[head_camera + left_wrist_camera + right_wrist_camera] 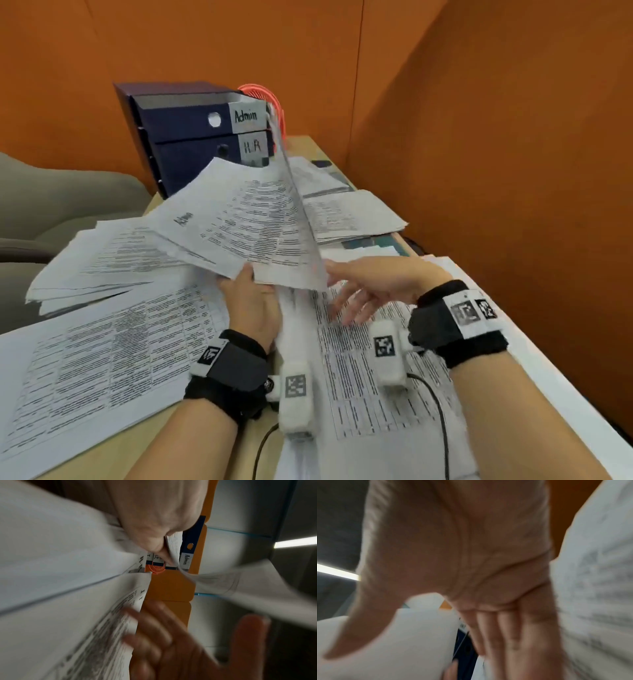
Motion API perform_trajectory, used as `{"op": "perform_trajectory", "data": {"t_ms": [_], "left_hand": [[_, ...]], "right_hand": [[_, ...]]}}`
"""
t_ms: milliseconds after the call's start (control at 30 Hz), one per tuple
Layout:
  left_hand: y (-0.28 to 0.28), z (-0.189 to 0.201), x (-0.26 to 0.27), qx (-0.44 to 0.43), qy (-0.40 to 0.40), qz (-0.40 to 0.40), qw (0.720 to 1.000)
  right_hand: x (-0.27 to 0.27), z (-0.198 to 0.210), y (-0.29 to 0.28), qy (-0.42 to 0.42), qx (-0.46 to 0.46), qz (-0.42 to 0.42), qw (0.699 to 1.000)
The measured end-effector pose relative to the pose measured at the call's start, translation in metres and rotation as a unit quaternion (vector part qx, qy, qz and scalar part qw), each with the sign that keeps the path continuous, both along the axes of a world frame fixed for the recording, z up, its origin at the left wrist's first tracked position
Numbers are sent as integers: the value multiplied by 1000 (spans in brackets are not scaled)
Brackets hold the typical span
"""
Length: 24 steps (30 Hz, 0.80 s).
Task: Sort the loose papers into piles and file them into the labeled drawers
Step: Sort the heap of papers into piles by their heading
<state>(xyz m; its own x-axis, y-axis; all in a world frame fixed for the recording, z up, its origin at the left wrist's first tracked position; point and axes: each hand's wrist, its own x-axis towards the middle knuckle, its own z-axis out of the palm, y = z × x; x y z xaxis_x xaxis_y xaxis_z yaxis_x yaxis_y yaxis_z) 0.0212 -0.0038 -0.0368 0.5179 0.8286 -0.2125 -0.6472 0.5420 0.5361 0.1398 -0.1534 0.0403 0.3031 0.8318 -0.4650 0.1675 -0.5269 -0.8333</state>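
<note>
My left hand (251, 294) grips the near edge of a fanned bunch of printed sheets (236, 222); the top one reads "Admin". One sheet (301, 219) of the bunch stands on edge, blurred. In the left wrist view the thumb (154, 536) pinches the sheets. My right hand (356, 291) hovers just right of that bunch with fingers spread and straight, holding nothing; the right wrist view shows its open palm (471, 561). A dark blue drawer unit (191, 137) stands at the back, its drawers labeled "Admin" (246, 115) and "HR" (252, 146).
Printed pages cover the desk: a stack at the left (102, 263), a big table sheet near me (102, 359), another under my right hand (363, 370), a pile at the back right (349, 216). An orange wire object (263, 99) sits behind the drawers. Orange partition walls enclose the desk; a grey chair (51, 198) stands left.
</note>
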Motion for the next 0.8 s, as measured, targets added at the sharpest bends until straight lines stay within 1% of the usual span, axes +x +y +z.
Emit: {"op": "perform_trajectory", "data": {"t_ms": [33,67,100,133,167,200,300,333,367,400,433,500,533,567,600,633,700,767,800], "left_hand": [[-6,4,-3,55,-2,-12,998],[-7,5,-1,82,22,1,996],[-10,8,1,108,21,12,994],[-11,10,5,104,31,37,993],[-9,10,7,94,47,52,993],[-9,8,8,100,48,42,993],[-13,10,9,141,109,32,983],[-14,9,11,163,123,27,978],[-16,8,12,184,123,15,975],[-17,7,13,197,113,-5,974],[-18,8,15,201,98,-29,974],[-18,7,17,201,82,-51,975],[-18,5,17,207,87,-51,973],[-18,4,16,216,106,-47,969],[-17,4,15,229,141,-37,962],[-15,1,15,237,172,-28,956],[-12,-4,15,246,227,-10,942],[-9,-7,15,267,269,-3,925],[-9,-9,16,282,287,-11,915]], "right_hand": [[-5,-5,7,35,32,22,999],[-8,-8,12,74,64,40,994],[-8,-9,16,102,82,51,990],[-7,-9,20,113,87,56,988],[-6,-9,22,107,90,59,988],[-6,-10,24,94,98,59,989],[-19,-11,30,14,106,105,989],[-25,-12,34,3,109,94,990],[-28,-14,39,13,126,52,991],[-26,-15,46,48,154,-30,986],[-21,-15,52,87,184,-126,971],[4,-16,61,143,234,-299,914],[20,-16,65,166,247,-358,885],[35,-16,69,186,256,-398,861],[51,-18,72,206,263,-418,845],[63,-20,75,217,259,-424,840],[82,-27,84,212,235,-428,847],[91,-35,93,184,202,-439,856],[95,-39,97,193,192,-446,853]]}}
